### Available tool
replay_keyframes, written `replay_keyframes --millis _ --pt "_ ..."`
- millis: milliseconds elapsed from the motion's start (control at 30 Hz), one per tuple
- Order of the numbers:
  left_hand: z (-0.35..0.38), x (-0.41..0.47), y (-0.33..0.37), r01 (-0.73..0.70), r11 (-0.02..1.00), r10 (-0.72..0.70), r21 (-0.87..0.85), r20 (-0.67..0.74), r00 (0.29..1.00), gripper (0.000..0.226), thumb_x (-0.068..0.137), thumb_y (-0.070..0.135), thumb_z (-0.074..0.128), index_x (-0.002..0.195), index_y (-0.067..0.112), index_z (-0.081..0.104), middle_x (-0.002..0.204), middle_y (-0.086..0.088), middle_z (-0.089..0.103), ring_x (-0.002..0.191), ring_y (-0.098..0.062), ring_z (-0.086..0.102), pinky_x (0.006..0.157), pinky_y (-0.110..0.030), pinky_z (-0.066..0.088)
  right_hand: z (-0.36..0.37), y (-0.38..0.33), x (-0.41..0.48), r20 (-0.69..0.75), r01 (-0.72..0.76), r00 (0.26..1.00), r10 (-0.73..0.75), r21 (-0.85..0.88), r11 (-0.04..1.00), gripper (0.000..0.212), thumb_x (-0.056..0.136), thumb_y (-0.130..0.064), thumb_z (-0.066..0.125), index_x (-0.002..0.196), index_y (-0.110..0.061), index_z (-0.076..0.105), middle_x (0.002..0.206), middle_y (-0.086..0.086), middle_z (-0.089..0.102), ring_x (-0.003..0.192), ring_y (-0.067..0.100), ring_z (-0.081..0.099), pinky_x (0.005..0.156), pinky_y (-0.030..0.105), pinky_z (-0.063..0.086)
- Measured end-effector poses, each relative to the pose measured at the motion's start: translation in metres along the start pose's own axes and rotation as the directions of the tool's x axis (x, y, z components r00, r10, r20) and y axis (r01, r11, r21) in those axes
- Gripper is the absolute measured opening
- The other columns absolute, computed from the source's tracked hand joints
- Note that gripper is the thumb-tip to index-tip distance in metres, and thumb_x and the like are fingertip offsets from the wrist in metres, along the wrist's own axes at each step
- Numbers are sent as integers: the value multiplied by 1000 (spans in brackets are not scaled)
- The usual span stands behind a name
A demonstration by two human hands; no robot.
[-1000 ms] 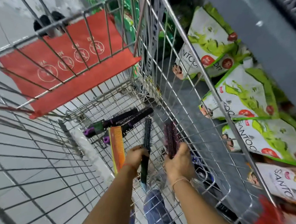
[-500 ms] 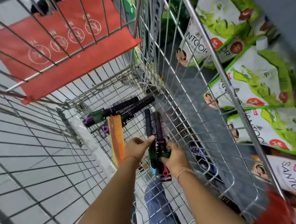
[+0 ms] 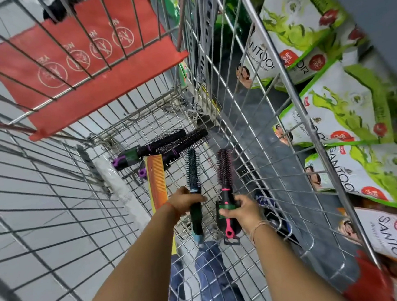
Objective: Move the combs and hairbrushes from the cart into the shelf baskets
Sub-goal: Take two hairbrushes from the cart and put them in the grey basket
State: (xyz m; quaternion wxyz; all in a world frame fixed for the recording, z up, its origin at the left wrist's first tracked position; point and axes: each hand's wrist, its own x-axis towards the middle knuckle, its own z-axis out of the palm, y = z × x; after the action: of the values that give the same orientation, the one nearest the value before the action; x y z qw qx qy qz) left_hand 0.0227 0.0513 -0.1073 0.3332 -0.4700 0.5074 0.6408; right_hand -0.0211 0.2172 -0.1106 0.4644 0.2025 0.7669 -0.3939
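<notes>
Inside a wire shopping cart (image 3: 256, 110), a person holds two round hairbrushes clear of the cart floor, one in each hand. The left hand (image 3: 185, 201) is closed around the dark handle of a teal-bristled round brush (image 3: 192, 172), bristle head pointing toward the far end. The right hand (image 3: 240, 208) is closed on a pink-and-black round brush (image 3: 225, 172), fingers wrapped over the green card sleeve on its handle, with the pink hanging loop sticking out toward the near end.

Still lying on the far part of the cart floor are two black round brushes with purple ends (image 3: 167, 143) and an orange comb (image 3: 157, 178), which reaches along the floor toward the left wrist. The shelf baskets are not in view; only green-and-white soap refill pouches (image 3: 339, 117) show on the shelf to the right of the cart.

The risks here appear modest. The right grip sits on a loose-looking card sleeve rather than the handle itself, so the brush could slide out as it is lifted. Bristles or the pink loop could snag the right wire wall on the way up, twisting a brush free. A dropped brush would likely land back among the remaining items, or its thin handle might poke through the mesh floor.
</notes>
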Motion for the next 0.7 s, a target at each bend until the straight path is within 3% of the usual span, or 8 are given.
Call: replay_keyframes --millis 100,167,233,300,400,500,600,700 --pt "7 5 -2 -7 993 32 121 -202 979 65 70 19 78 123 2 43 124 -19 58 112 -33 57 99 -41 48 -2 1 -1 -9 34 999 -35 -87 996 38 67 -3 78 99 -7 59 99 6 60 79 18 59 59 19 45" --pt "8 6 -4 54 990 -26 133 -204 979 65 68 15 80 120 2 44 124 -19 58 114 -36 57 101 -47 47 -4 2 0 3 33 999 -32 -98 995 31 68 -4 78 90 -14 59 98 5 62 76 17 60 67 25 52" --pt "8 8 -9 96 963 -47 253 -191 980 61 68 5 78 120 0 48 126 -20 58 115 -35 57 102 -45 47 -5 1 0 9 26 1000 -25 -109 994 35 68 -4 77 98 -12 59 95 1 61 80 19 59 81 33 52" --pt "5 9 -10 111 946 -50 305 -201 978 54 70 -4 74 120 -4 53 126 -22 60 113 -33 58 97 -40 51 -6 0 1 26 24 999 -21 -136 990 42 69 -5 77 106 -9 58 94 -1 59 84 19 57 81 32 48" --pt "-1 5 -6 122 973 -91 196 -160 983 44 75 -12 64 118 -7 53 125 -25 59 106 -33 58 90 -40 52 -9 -2 -3 28 38 999 -34 -154 987 33 67 -1 77 86 -16 56 100 3 62 87 21 58 80 31 46" --pt "-11 -14 1 77 990 -65 120 -103 993 19 83 -11 55 83 8 55 99 -12 59 100 -31 60 79 -34 51 -9 -7 -14 -24 83 996 -87 -153 985 39 65 4 77 71 -23 50 93 0 60 89 20 57 86 35 46" --pt "-23 -34 10 -18 998 17 -60 -7 1000 35 86 -16 47 67 13 43 77 -8 52 78 -21 53 61 -30 42 -7 -17 -31 -60 149 986 -154 -79 986 35 65 5 78 89 -11 58 98 4 63 95 21 58 84 30 44" --pt "-31 -72 25 -165 980 175 -109 86 981 21 91 -11 42 90 9 48 86 -13 55 80 -22 57 68 -31 45 -4 -31 -66 -149 255 957 -248 26 967 50 64 8 77 108 -5 58 113 13 66 100 22 59 91 33 46"
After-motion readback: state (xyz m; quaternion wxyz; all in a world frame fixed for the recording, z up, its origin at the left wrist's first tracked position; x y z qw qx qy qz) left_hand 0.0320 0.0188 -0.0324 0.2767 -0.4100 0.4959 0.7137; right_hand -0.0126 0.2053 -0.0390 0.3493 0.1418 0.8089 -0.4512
